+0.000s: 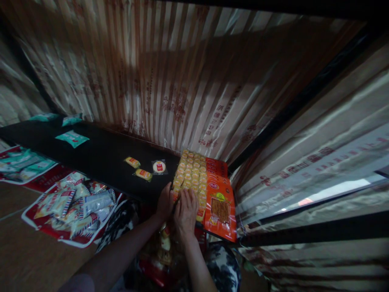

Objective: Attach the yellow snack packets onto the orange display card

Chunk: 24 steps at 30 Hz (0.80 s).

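Note:
Small yellow wrapped snack packets (189, 172) stand in tight rows at the right end of a black shelf. My left hand (165, 201) is against the left front edge of these rows, its fingertips mostly hidden. On top of the front packets rests my right hand (186, 209), fingers stretched out and a little bent. An orange-and-yellow packet shows between the two hands; whether either grips it is unclear. Right of the rows, touching them, lies an orange bag (220, 205) with a picture of brown sticks.
Two loose yellow packets (143, 174) and a round white one (159, 166) lie on the black shelf (103, 156). Green packets (72, 138) lie farther left. Below stand a red-and-white box (86, 244) of wrapped snacks and another with green packets. Printed pleated sheeting (170, 93) hangs behind.

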Motion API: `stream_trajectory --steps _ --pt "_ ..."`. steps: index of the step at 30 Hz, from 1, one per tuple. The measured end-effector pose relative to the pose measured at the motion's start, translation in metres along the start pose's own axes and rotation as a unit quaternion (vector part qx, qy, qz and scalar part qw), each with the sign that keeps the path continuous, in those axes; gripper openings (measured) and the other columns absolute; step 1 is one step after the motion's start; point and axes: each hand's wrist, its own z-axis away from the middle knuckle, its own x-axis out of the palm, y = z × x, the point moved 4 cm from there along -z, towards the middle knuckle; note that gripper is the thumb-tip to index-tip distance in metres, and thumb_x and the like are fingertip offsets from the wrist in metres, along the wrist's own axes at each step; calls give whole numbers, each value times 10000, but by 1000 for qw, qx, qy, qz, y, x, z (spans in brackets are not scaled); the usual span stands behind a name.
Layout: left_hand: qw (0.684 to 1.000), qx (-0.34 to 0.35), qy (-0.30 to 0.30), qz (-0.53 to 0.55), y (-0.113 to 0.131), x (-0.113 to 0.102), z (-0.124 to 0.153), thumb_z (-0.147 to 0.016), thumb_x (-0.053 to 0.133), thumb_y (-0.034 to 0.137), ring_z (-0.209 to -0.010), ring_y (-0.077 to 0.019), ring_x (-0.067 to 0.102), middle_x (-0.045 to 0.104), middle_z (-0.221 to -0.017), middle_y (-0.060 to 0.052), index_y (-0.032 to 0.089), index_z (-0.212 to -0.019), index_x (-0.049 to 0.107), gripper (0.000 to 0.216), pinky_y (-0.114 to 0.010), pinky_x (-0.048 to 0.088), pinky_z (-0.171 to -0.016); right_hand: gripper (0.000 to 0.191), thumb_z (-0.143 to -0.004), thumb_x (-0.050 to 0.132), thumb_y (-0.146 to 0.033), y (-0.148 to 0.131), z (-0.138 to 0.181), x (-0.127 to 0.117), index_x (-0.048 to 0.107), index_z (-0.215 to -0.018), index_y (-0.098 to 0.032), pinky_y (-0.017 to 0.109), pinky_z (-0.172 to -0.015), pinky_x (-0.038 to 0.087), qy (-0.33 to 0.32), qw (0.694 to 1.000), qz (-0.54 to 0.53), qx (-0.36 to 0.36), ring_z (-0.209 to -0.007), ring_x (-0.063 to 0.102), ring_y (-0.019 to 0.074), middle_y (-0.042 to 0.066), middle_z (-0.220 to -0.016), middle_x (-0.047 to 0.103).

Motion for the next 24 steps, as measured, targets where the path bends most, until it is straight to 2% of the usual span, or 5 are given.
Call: stream_trajectory --steps 5,12,15,19,24 --pt "999 26 -33 -13 2 5 -4 -909 240 300 -1272 -210 431 495 -1340 -158 106 -1292 441 474 -415 341 -1079 389 -874 363 -157 0 -15 7 551 -1213 -125 533 -1059 247 -34 999 11 -9 -1313 328 259 111 -1185 625" --pt "999 28 -40 -17 2 12 -7 -916 260 300 -1264 -215 444 509 -1331 -150 116 -1300 436 461 -427 363 -1066 401 -904 325 -179 2 -18 13 541 -1238 -129 515 -1044 291 -51 999 -16 -11 -1322 347 247 130 -1195 623" --pt "999 16 -40 -6 3 12 -5 -923 245 306 -1315 -215 379 428 -1400 -163 99 -1358 356 493 -426 327 -1087 412 -916 331 -207 5 -14 8 493 -1281 -107 517 -1037 318 -28 999 -33 -10 -1338 323 248 156 -1286 552" --pt "1000 2 -22 18 4 7 -1 -925 236 318 -1357 -223 305 332 -1459 -169 90 -1392 290 522 -435 272 -1115 441 -936 293 -227 11 -3 -7 404 -1347 -111 553 -1023 331 35 997 -56 38 -1350 299 259 178 -1379 447" --pt "998 30 -29 45 5 3 7 -923 249 356 -1379 -204 255 303 -1481 -135 120 -1403 276 536 -406 231 -1142 393 -934 328 -247 19 27 -24 470 -1279 -123 531 -983 385 87 991 -69 78 -1273 405 264 181 -1294 513"
